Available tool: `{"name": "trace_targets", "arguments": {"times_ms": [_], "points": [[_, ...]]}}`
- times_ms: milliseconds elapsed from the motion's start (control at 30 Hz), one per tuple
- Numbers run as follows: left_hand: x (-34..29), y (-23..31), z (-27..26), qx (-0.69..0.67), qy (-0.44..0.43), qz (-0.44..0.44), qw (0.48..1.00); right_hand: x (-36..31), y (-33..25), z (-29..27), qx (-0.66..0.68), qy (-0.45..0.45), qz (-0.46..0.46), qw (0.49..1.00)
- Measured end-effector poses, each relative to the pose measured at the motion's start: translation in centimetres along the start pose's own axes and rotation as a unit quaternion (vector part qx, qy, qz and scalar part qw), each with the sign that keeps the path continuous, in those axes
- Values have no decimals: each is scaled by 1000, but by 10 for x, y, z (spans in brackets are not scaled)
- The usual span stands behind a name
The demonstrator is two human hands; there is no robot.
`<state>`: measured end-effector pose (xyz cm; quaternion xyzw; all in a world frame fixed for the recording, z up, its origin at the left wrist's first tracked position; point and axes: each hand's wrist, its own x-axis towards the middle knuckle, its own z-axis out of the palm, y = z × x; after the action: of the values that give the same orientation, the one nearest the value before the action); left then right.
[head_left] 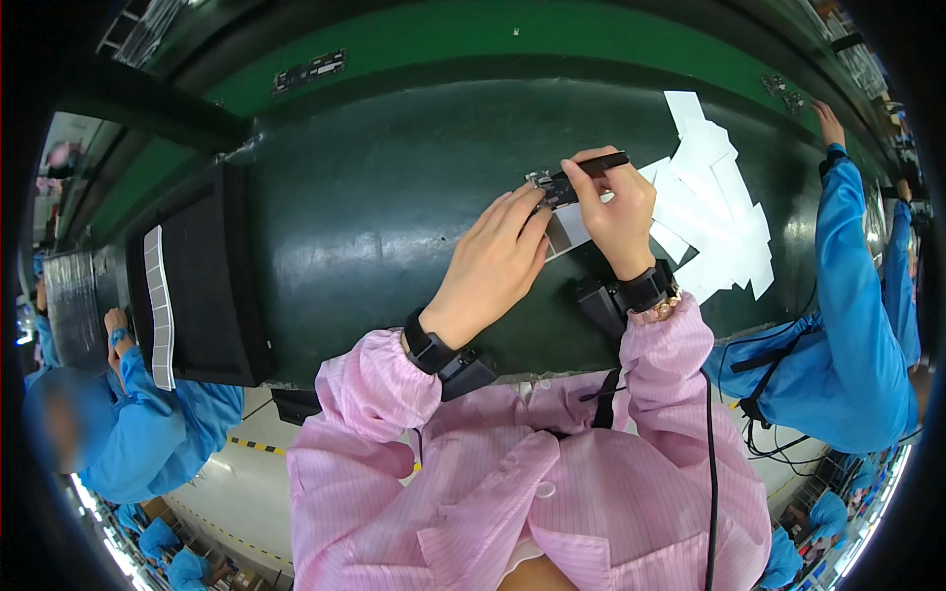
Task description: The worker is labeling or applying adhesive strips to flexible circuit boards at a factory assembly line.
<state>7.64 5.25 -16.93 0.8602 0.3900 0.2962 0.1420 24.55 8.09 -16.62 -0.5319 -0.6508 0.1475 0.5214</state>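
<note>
My left hand (488, 264) lies over the bench with its fingers closed on the near left edge of a small dark circuit board (562, 192). In my right hand (619, 207), a slim black tool (613, 161), which looks like tweezers, is pinched between thumb and fingers. Its tip is over the board, and too small to make out. Beneath the hands shows a white strip with grey patches (567, 234), partly covered by the fingers. Both wrists wear black straps.
A loose pile of white paper strips (714, 187) lies right of my hands. On the left stands a black tray (197, 286) with a strip of grey labels (159, 305) across it. Circuit boards (310, 71) lie on the green line beyond. Co-workers in blue (852, 295) sit on both sides.
</note>
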Motion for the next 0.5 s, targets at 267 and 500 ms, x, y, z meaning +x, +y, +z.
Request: {"name": "trace_targets", "arguments": {"times_ms": [267, 500], "points": [[1, 1, 0, -6, -18, -13, 1000, 0, -1, 2, 4, -13, -18, 1000], [1, 1, -1, -4, -23, -13, 1000, -1, 0, 4, -5, -25, -37, 999]]}}
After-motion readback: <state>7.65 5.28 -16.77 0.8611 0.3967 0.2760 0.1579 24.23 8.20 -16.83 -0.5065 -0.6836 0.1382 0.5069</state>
